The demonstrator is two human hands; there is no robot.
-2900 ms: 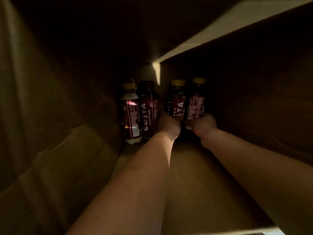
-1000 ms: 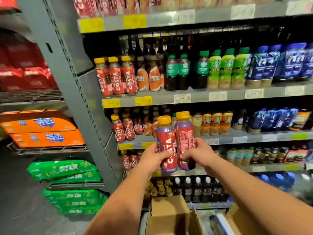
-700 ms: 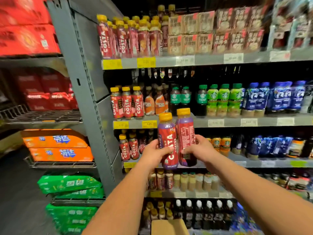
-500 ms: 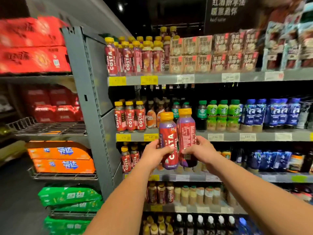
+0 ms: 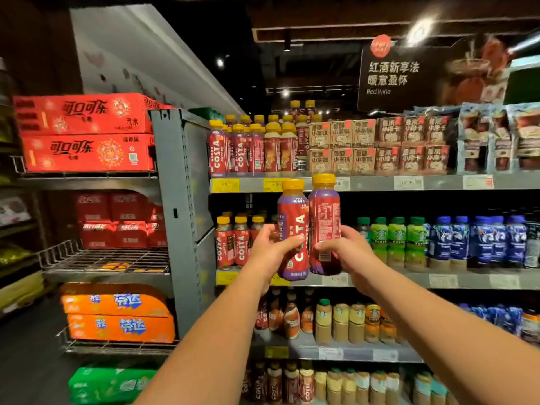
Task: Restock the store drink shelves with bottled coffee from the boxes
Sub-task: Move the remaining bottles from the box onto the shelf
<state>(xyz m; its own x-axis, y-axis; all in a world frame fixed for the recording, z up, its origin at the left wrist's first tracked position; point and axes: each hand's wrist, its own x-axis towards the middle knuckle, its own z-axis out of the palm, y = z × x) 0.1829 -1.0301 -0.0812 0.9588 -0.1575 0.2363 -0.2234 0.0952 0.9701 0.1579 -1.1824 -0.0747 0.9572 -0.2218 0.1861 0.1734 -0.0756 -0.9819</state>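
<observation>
Two Costa coffee bottles with yellow caps are held upright side by side in front of the drink shelves. My left hand (image 5: 270, 249) grips the left bottle (image 5: 293, 226) low on its red and purple label. My right hand (image 5: 342, 249) grips the right bottle (image 5: 325, 217), which sits slightly higher. Both bottles hang at the level of the second shelf's opening, just under the top shelf edge (image 5: 380, 184). Rows of matching Costa bottles (image 5: 233, 150) stand on the top shelf at the left. More Costa bottles (image 5: 233, 244) stand on the shelf below.
A grey upright post (image 5: 175, 200) bounds the shelving on the left. Red cola cases (image 5: 84, 133) and orange drink cases (image 5: 117, 314) fill wire racks beyond it. Green and blue bottles (image 5: 438, 244) line the second shelf to the right. Brown cartons (image 5: 380, 144) sit on the top shelf.
I took two bottles out of the dark box and lifted them in front of the shelves. Over the last second both hands and my view have risen toward the top shelf.
</observation>
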